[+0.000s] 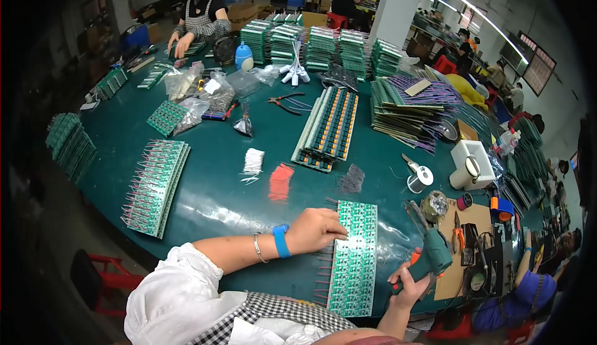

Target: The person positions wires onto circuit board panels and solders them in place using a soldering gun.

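A green circuit board panel (353,261) lies upright before me, with thin dark wires sticking out along its left edge. My left hand (316,230) rests at that edge near the top, fingertips pinched together against the board; whatever they hold is too small to make out. To the right of the panel, my right hand (409,288) is wrapped around the handle of a green soldering gun (437,250) with an orange trigger. Its metal front end points up and away from me, apart from the board. Beyond the panel lie bundles of dark wires (352,178), red wires (281,182) and white wires (252,163).
Wired boards (155,186) are stacked at left. Strips with orange parts (329,127) lie mid-table, with pliers (287,101) near them. A solder spool (420,178), white box (472,165) and tool board (463,245) stand at right. A co-worker (202,18) works across the table.
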A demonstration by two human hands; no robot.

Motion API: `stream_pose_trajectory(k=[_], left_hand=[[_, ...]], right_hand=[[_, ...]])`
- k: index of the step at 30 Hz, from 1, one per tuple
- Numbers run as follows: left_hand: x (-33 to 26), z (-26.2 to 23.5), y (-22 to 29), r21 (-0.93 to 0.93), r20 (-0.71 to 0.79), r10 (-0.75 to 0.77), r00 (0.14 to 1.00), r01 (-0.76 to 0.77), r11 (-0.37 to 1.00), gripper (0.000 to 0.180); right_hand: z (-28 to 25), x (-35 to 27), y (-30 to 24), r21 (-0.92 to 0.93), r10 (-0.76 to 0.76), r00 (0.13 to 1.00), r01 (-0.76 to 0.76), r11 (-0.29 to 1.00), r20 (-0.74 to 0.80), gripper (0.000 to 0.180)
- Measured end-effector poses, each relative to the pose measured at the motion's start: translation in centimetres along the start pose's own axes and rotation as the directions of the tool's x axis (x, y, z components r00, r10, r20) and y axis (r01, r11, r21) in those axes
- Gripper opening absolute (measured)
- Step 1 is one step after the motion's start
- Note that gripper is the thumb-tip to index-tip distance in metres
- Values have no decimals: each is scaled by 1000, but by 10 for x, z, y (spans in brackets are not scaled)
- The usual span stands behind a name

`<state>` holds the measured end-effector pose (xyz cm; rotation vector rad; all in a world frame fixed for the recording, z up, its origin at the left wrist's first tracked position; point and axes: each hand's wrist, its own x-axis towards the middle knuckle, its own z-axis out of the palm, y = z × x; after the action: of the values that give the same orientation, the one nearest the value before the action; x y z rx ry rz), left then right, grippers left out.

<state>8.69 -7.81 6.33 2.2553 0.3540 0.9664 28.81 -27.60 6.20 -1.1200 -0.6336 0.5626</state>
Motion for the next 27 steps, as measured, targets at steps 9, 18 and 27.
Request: stream_pose_trajectory(k=[9,18,27], left_hand=[[-9,34,30,-482,222,-251,942,330,812,13],[-15,43,26,-640,331,-326,885,465,612,13],[-14,37,26,-307,271,-144,952,228,924,14]], right_hand=[[37,-24,14,-105,14,992,-1,994,123,72],[37,-24,26,-144,51,992,-34,989,117,69],[36,-24,34,-248,-48,980,96,964,193,60]])
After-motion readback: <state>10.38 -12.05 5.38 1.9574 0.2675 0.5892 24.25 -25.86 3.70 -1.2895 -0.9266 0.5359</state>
